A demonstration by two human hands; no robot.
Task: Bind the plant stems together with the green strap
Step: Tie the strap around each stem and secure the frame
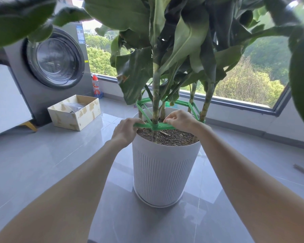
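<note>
- Green strap: flat, narrow band, bright green, plastic-looking. It runs from stem to stem in a ring just above the pot rim and wraps round the front stem, over the soil.
- Plant stems: several upright canes, mottled yellow-green. One stands at the front, the others at the back and right of the pot.
- Left hand: fingers curled, pinching the strap just left of the front stem, at the pot rim.
- Right hand: thumb and forefinger pinch the strap just right of the same stem, the other fingers curled.
- Leaves: broad, dark green, drooping. They hang over the stems and block much of the upper view.
- Pot: white, round, with a vertically ribbed wall and a smooth band at the rim. It stands on a white saucer.
- Soil: dark, crumbly, with a small twig lying on it.
- Floor: glossy grey tiles.
- Washing machine: grey, with a round glass door, at far left.
- Cardboard box: open, shallow, patched with tape, on the floor between machine and pot.
- Bottle: red cap, standing beside the machine under the window.
- Window: dark frame, trees outside.
</note>
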